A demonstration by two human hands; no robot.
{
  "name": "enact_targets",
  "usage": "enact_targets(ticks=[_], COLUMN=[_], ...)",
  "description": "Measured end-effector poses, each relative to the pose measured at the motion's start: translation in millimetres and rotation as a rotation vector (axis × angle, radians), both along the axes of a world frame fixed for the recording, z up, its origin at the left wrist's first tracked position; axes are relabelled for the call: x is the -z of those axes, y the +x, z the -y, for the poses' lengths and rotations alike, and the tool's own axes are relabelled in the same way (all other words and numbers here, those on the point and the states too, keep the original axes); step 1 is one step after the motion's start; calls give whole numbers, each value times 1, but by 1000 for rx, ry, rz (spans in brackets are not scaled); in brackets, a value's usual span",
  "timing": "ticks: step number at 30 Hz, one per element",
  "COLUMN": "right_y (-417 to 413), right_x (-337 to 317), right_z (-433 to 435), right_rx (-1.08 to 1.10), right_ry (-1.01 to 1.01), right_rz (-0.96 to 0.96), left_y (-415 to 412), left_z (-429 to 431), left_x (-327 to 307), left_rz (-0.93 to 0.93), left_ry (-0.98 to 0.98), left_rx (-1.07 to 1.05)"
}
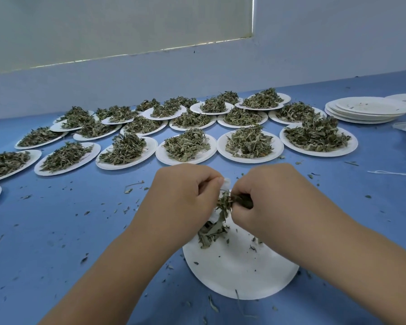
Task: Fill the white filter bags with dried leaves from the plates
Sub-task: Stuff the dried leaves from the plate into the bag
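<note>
Both hands meet above a nearly emptied plate (239, 273). Fingers curled, the left hand (185, 191) pinches the white filter bag (227, 183), which is mostly hidden in its grip. The right hand (267, 195) pinches a tuft of dried leaves (224, 202) against the bag. Beyond the hands, leaf-heaped plates (185, 162) lie in rows on the blue desk (80, 231). A stack of empty plates (366, 111) sits far beyond the right hand.

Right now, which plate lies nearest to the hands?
The near plate, alone in front: it holds only a few leaves, while the plates behind carry full heaps.
</note>
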State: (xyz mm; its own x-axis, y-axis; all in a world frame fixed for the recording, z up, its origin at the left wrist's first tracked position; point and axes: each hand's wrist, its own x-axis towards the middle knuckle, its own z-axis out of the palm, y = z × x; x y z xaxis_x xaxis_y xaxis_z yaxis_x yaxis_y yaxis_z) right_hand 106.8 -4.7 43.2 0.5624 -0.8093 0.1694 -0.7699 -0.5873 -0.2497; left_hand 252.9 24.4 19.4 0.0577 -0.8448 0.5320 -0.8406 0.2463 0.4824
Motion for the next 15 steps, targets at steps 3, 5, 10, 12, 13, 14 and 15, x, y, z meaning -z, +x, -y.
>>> enact_targets(ticks=[3,5,10,12,13,14,15], right_y=[4,5,6,5,5,5,5], right_x=[2,3,5,8,9,11,13], right_z=[3,4,3,3,3,4,4], right_rx=[21,24,-21,-37,-40,-43,-46], right_ry=[3,7,-56,-75,-81,-87,-97], right_rz=[-87,-123,-204,-216,-221,-228,-236], left_y=[-1,-2,-3,-3,-3,-3,-3], left_z=[1,1,0,-1,-1,-1,-1], left_x=[0,0,1,0,0,0,0], left_rz=[3,4,8,-16,-31,-40,-39], left_ry=[-5,-6,-16,-22,-19,-16,-14], left_rx=[5,9,17,13,12,11,11])
